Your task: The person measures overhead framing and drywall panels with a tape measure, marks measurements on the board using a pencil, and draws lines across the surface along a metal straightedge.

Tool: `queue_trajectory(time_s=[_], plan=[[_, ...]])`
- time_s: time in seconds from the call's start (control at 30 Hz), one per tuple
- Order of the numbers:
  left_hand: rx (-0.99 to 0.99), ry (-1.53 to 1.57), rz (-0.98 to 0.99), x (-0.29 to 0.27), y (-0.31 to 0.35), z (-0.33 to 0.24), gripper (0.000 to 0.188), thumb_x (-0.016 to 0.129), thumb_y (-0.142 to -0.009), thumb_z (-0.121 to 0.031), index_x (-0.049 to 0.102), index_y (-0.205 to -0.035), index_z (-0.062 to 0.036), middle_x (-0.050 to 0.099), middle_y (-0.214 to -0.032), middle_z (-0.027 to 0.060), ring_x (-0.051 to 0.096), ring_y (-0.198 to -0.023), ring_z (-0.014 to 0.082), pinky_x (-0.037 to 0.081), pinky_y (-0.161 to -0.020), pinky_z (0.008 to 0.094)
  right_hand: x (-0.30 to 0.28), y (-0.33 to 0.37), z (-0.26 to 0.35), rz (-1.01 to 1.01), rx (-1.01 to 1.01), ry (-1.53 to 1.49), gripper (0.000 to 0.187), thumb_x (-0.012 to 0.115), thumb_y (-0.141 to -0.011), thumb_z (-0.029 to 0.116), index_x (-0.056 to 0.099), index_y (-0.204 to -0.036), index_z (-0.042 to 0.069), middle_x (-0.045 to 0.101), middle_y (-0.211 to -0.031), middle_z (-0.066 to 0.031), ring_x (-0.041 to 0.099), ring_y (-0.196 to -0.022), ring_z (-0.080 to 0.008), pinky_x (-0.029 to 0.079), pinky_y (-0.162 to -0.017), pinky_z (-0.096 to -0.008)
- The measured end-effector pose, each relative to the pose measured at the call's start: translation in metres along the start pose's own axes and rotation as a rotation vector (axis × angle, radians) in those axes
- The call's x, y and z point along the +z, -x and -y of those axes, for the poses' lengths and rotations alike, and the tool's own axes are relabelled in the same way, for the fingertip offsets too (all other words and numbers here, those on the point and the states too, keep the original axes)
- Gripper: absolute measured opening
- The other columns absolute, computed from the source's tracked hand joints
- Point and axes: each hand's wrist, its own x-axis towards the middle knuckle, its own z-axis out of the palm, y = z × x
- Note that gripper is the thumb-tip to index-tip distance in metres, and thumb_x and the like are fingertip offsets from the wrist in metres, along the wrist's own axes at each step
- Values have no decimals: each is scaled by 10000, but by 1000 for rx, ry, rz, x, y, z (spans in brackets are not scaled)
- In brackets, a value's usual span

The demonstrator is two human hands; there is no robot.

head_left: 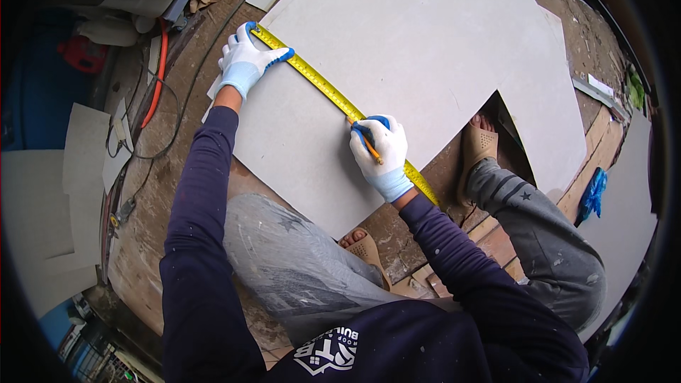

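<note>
A large pale grey board (pixel 397 35) with a notch cut into its near side lies in front of me. Across it runs a yellow tape measure (pixel 319 82), slanting from the upper left down to the right past the board's cut edge. My left hand (pixel 242 64), in a white and blue glove, holds the tape's end at the board's left edge, thumb stretched along the strip. Gloved alike, my right hand (pixel 381 152) grips an orange pencil (pixel 373 150), its tip at the tape's edge. The tape's case is not visible.
My sandalled feet stand at the notch and the board's near edge. A dark cable (pixel 177 110) and an orange hose (pixel 157 85) lie on the left. Board offcuts (pixel 42 206) are at far left. A blue glove (pixel 593 195) rests on another board (pixel 624 191) at right.
</note>
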Motion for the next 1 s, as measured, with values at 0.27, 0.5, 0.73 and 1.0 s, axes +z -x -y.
queue_trajectory(time_s=[0.27,0.5,0.73,1.0], plan=[[-15,-1,9,0,0,-1,1210,864,-678,-786,377,-1609,-185,489,-1563,208,441,-1480,400,365,-1197,586,-2,-2,-1,-8,-49,10,204,819,-815,149,727,-993,112,726,-990,-111,664,-928,-335,522,-826,-434],[-15,4,12,0,0,-2,1213,864,-677,-787,377,-1608,-181,490,-1563,206,446,-1476,402,370,-1196,586,-4,-3,-2,-11,-110,28,215,825,-810,143,725,-1000,123,734,-1013,-93,679,-950,-318,518,-819,-424],[-11,-2,8,1,0,0,1208,858,-684,-789,378,-1608,-177,498,-1554,210,447,-1476,406,373,-1195,586,-4,-4,-1,1,-128,33,224,824,-808,131,722,-1008,125,733,-1022,-94,681,-953,-323,518,-831,-427],[-5,0,8,0,1,0,1204,859,-685,-787,378,-1606,-179,497,-1552,213,451,-1470,410,374,-1188,588,-4,-5,-4,26,-93,17,228,821,-813,147,729,-1021,126,729,-1023,-111,682,-976,-331,526,-835,-451]])
